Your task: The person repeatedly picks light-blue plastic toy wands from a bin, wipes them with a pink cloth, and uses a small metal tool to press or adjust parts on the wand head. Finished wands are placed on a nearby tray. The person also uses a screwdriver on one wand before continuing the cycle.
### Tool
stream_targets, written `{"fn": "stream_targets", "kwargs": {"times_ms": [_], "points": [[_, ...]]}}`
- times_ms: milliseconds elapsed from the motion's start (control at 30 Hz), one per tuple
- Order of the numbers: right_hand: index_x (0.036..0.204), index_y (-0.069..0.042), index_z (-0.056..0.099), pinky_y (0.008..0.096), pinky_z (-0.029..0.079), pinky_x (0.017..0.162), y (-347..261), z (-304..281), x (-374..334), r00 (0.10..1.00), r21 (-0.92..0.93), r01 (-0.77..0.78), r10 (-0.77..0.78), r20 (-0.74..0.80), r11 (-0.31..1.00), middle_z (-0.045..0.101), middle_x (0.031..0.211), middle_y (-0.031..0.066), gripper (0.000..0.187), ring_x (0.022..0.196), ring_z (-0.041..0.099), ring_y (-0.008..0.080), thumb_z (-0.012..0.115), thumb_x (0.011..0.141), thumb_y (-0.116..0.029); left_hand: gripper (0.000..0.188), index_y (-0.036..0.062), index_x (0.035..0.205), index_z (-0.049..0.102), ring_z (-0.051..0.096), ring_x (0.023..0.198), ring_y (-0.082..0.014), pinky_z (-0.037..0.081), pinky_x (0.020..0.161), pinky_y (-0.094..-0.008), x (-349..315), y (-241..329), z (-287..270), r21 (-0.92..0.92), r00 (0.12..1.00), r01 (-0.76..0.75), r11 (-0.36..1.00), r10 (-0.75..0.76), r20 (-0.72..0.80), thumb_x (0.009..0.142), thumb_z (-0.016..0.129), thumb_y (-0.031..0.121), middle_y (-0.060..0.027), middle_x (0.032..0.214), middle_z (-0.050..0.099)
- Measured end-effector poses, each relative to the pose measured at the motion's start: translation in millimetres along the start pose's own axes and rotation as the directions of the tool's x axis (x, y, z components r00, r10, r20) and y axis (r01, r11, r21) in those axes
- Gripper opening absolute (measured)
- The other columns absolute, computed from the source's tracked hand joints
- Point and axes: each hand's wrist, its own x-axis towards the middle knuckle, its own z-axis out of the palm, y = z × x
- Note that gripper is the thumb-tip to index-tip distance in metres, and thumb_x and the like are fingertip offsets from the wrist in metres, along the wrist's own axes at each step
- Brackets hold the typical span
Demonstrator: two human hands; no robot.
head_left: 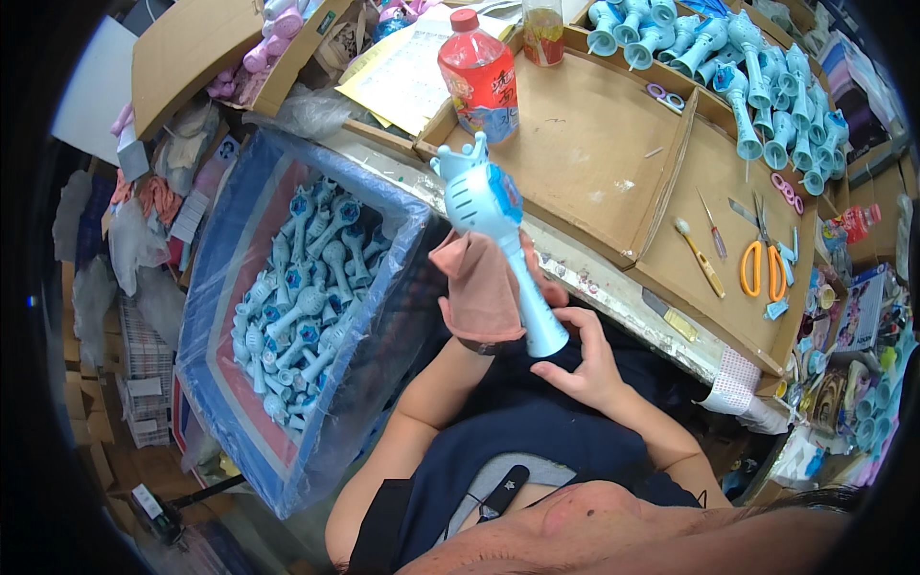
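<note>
A light-blue plastic toy wand (508, 249) with a crown-topped round head and a flared handle end is held upright and tilted in front of me. My left hand (548, 284) is closed around it through a brownish-pink cloth (484, 297), which hides most of that hand. Its fingertips show behind the handle. My right hand (596, 369) is beside the flared end, thumb below and forefinger above, spread apart; whether they touch the wand is hard to tell. To the left, a plastic-lined blue, white and pink bin (213, 316) holds many similar wands (307, 307).
A cardboard tray (585, 144) lies on the bench, with orange scissors (764, 264), a brush (700, 257) and a screwdriver (712, 222). A red-capped bottle (479, 81) stands at its left end. More blue wands (757, 77) are piled far right. Pink parts fill a box (192, 67).
</note>
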Motion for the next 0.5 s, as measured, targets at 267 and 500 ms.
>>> {"fn": "stream_targets", "kwargs": {"times_ms": [267,500], "points": [[0.130,0.001,0.046,0.0337,0.045,0.094,11,9,-11,0.998,0.202,-0.017,0.029,-0.055,0.979,0.055,0.117,0.0148,0.066,0.106,0.057,0.0242,0.081,0.077,-0.016,0.068,0.0028,0.111,0.055,0.063,0.092,-0.0249,0.049,0.088,-0.0346,11,-11,23,0.099,0.986,-0.055,0.994,0.039,0.161,0.096,0.036,0.067,-0.0117,0.095,0.069],[0.133,0.002,0.045,0.0336,0.044,0.096,10,8,-13,0.999,0.282,-0.035,0.034,0.010,0.959,0.055,0.120,0.0141,0.067,0.106,0.058,0.0249,0.080,0.078,-0.014,0.070,0.0057,0.114,0.053,0.061,0.089,-0.0241,0.050,0.080,-0.0384,-7,-10,37,0.059,0.988,0.006,0.998,0.003,-0.154,0.092,0.039,0.071,-0.0088,0.093,0.064]]}}
